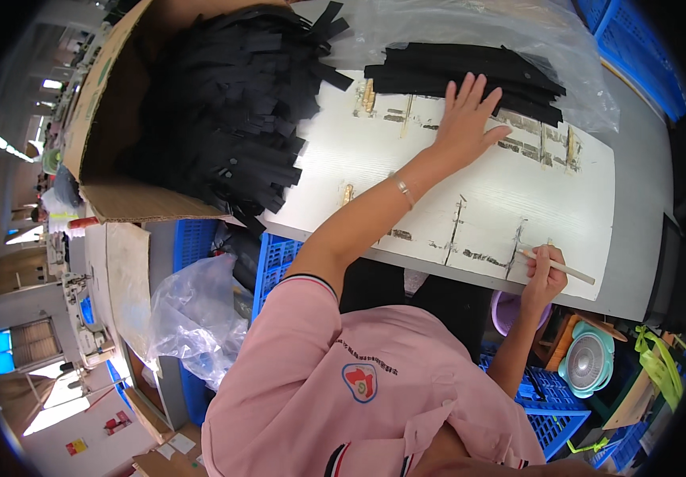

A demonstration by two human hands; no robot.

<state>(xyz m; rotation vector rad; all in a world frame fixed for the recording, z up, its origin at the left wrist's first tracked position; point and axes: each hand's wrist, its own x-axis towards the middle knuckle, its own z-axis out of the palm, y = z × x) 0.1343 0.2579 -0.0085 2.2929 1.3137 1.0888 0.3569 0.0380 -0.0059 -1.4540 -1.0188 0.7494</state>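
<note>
My left hand [464, 123] lies flat, fingers spread, on a white work board [406, 171] marked with dried glue streaks. Its fingertips touch the near edge of a stack of black strips [470, 75], which rests on a clear plastic sheet [454, 28] at the far side of the board. My right hand [544, 277] is at the board's near right edge, closed around a thin pale stick [573, 271] whose tip points right. A thin bracelet sits on my left wrist.
A cardboard box [112, 103] heaped with black strips [231, 111] stands at the left. Blue crates [275, 262], a crumpled plastic bag [196, 314], a purple bowl [506, 310] and a small teal fan [589, 358] sit below the table. More blue crates [637, 48] are at the far right.
</note>
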